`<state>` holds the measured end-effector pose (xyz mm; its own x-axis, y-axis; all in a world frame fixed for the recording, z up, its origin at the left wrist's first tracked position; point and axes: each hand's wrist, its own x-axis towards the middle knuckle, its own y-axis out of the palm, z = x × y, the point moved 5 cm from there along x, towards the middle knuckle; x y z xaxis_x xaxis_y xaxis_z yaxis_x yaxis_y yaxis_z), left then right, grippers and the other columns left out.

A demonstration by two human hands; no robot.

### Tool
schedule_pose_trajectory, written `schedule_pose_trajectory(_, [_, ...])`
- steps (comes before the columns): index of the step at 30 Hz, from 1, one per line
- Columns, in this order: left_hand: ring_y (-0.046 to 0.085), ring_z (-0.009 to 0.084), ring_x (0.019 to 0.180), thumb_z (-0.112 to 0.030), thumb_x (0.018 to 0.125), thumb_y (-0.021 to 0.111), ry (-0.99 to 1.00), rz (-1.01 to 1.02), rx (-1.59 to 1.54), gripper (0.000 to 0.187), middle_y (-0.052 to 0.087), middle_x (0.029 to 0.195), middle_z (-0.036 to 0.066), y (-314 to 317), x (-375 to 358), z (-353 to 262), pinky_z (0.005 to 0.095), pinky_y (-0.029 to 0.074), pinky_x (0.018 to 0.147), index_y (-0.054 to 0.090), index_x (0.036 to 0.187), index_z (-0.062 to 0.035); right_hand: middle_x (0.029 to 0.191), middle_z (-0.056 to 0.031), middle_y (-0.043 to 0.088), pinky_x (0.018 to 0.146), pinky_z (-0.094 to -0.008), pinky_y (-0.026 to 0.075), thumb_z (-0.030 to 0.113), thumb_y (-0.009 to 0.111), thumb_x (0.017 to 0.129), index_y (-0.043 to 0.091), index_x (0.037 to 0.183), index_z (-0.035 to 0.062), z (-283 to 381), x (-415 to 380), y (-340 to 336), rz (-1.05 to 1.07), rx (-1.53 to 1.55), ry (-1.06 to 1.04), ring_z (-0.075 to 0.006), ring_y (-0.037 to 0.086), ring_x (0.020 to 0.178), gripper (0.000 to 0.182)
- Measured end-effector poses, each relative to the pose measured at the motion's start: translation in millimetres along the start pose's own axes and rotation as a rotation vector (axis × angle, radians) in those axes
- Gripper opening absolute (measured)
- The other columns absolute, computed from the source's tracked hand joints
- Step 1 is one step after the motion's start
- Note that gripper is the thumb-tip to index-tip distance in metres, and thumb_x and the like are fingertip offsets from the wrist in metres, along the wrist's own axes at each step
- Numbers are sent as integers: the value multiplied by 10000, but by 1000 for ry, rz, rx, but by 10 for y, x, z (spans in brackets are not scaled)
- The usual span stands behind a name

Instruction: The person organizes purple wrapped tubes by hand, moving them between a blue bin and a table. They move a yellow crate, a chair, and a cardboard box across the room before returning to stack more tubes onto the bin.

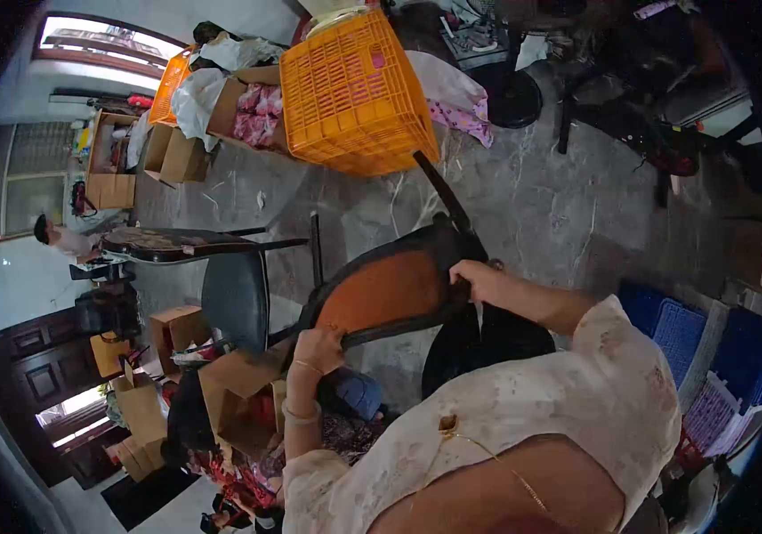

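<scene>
**Inspector:** Report the position of the chair (390, 289) and the condition of each hand.

**Operator:** The chair is lifted off the floor and tipped on its side at the centre of the view; the brown underside of its seat faces the camera, and one black leg points up toward the orange crate (354, 89). The left hand (317, 349) grips the lower edge of the seat frame; its fingers are curled shut around the rim (a bangle sits on that wrist). The right hand (474, 278) is closed over the upper right edge of the seat; the fingertips wrap behind the frame and cannot be seen.

**Inspector:** State the surroundings.

**Operator:** A second chair (237, 298) with a dark seat stands just left of the held one; an open cardboard box (238, 392) sits below it, near the left forearm; a blue crate (679, 329) lies at the right, well apart from the hands; another person (60, 238) stands far off at the left edge; the floor (559, 205) is grey and marbled.
</scene>
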<state>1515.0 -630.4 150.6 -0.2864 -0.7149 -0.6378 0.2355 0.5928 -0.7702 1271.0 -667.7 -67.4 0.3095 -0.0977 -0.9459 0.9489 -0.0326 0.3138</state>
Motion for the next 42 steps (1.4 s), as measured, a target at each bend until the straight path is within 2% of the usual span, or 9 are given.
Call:
schedule_pose_trajectory(7, [572,340,662,-303,739,584,0,142,-133,256,598,717,162,-258,214,-721,420,454,556,605,817,-60,593,9,350,467,-331,344,114,557,683,342,602,117,346,-998,-426,-22,105,-242,-162,360,479,230])
schedule_pose_trajectory(9, [574,341,682,-312,735,597,31,111,-105,268,601,738,165,-215,222,-759,424,455,572,609,837,-65,1033,-89,396,692,-430,470,95,562,698,454,769,70,241,-1007,-539,81,146,-267,-296,458,911,131])
schedule_pose_trajectory(14, [578,345,650,-321,701,623,255,-65,6,289,591,699,178,-301,316,-1038,432,460,567,600,783,-44,885,-91,390,679,-430,465,146,566,738,406,709,60,-328,-1208,-931,97,317,-553,-261,453,845,183])
schedule_pose_trajectory(17, [591,311,614,-342,705,628,375,-93,107,297,600,683,171,-243,368,-1044,403,487,573,629,777,-54,574,-16,478,446,-313,334,93,542,677,524,556,85,-777,-1205,-1041,-68,481,-476,-151,433,492,123])
schedule_pose_trajectory(20, [582,309,584,-331,669,661,464,-121,147,307,591,658,172,-242,505,-1037,402,484,544,620,749,-37,568,-5,477,433,-295,317,56,538,654,528,549,82,-985,-1506,-1061,-166,352,-835,-144,446,492,109])
schedule_pose_trajectory(23, [569,306,556,-291,644,669,780,-232,180,294,576,629,168,-511,488,-1379,403,471,513,607,757,-27,736,-55,424,544,-330,351,66,499,738,427,601,70,-1232,-1611,-1157,-48,646,-733,-178,402,661,155])
schedule_pose_trajectory(25, [586,330,643,-122,661,541,730,-84,304,119,586,687,171,-494,522,-1594,411,466,544,569,737,-34,664,-40,451,520,-310,355,61,522,691,483,599,75,-1376,-1600,-1386,-185,601,-867,-162,426,603,101])
schedule_pose_trajectory(31, [573,281,662,-103,646,567,767,-154,160,83,577,685,113,-584,506,-2133,390,462,540,603,708,-59,605,-19,459,567,-307,377,149,560,672,480,571,91,-1702,-1788,-1885,-372,709,-635,-165,438,584,142])
schedule_pose_trajectory(42, [599,269,745,-280,646,641,428,-66,231,230,636,776,87,-792,931,-2175,376,475,648,658,764,-83,753,-40,465,703,-355,420,191,533,783,499,645,74,-611,-1364,-2437,-76,130,-1135,-207,459,679,184])
